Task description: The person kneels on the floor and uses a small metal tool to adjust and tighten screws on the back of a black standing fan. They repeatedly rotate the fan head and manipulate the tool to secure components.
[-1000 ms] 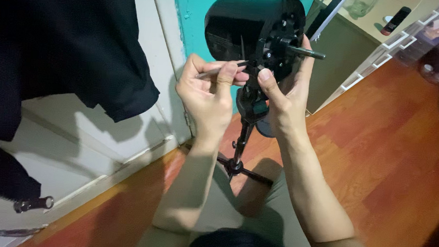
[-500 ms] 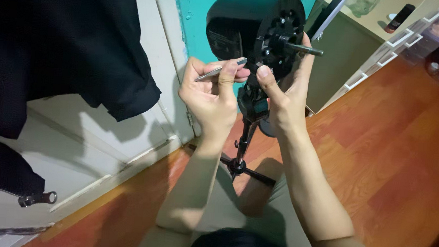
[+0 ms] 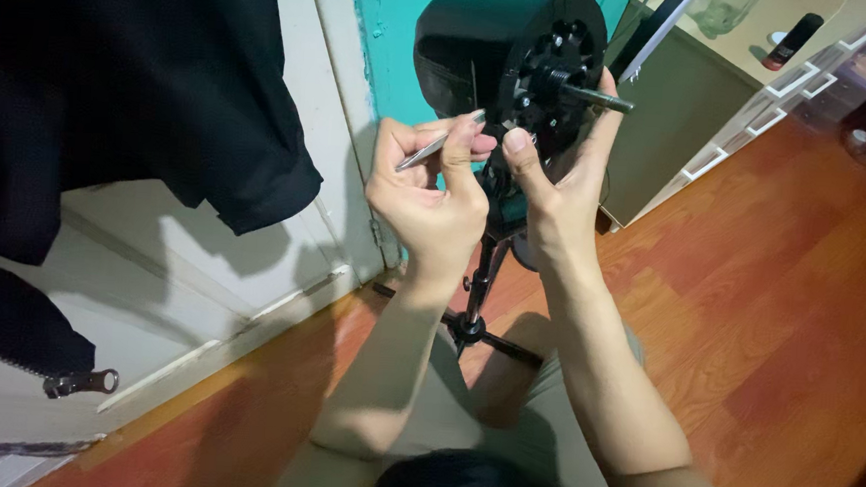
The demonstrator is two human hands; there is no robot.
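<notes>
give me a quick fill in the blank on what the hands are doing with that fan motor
1. The left hand pinches a thin ____ tool whose tip points at the motor housing.
2. The right hand steadies the black motor housing, from whose face a bare metal ____ sticks out.
3. The motor sits on a black stand that rests on a ____ floor.
4. A black jacket hangs at the ____ of the view.

Missing words: metal; shaft; wooden; left

Matt black plastic motor housing [image 3: 483, 48], bare metal shaft [image 3: 599, 97], shiny metal tool [image 3: 423, 154], glossy reddish wood floor [image 3: 775, 321].
</notes>
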